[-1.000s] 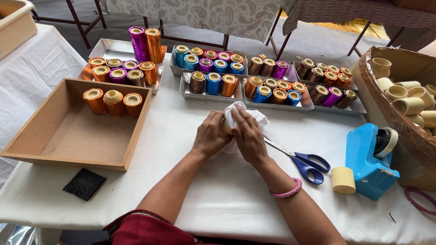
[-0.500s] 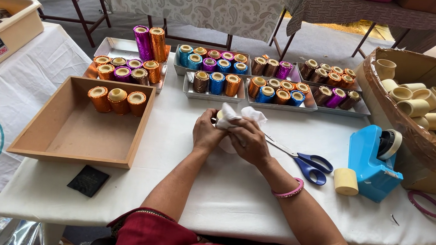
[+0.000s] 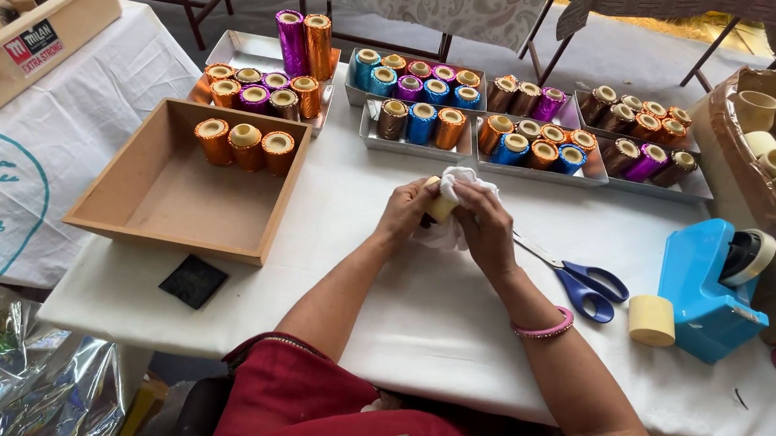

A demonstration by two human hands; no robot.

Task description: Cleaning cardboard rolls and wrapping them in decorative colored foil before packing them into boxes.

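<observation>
Both hands are turning the small cup [image 3: 442,205] further into the white cloth [image 3: 463,188] (soft, light, hollow); left hand [image 3: 408,212] and right hand [image 3: 483,226] are pinching them above the table [image 3: 454,308], at 12 o'clock from the scissors' handles [image 3: 587,288].

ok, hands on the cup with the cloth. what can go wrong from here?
1. The scissors lie open just beside the right hand; a wrist sweep could catch the blades.
2. The cloth hides most of the cup, so the left hand may lose its hold and knock the nearby tray of foil-wrapped cups.
</observation>
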